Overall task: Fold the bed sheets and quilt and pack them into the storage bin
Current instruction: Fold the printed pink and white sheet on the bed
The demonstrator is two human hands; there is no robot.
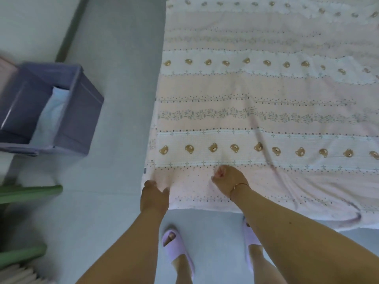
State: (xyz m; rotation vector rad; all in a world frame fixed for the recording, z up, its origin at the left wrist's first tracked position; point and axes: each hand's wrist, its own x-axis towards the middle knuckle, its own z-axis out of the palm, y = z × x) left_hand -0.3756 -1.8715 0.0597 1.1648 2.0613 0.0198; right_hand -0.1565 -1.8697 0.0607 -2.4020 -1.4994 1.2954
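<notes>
A pink quilt (256, 119) with rows of brown bear heads and dotted stripes lies spread flat on the pale floor, filling the right of the view. My left hand (154, 193) grips the quilt's near left corner, fingers curled into the cloth. My right hand (227, 181) is closed in a fist on the quilt a little to the right, pinching the fabric near its front edge. A purple fabric storage bin (82, 111) stands open on the floor at the left, with a folded pale blue sheet (53, 113) inside.
My feet in lilac slippers (176, 249) stand just below the quilt's front edge. Green bars (28, 193) of some furniture sit at the lower left, with a ribbed white object under them. A grey strip of floor runs between the bin and the quilt.
</notes>
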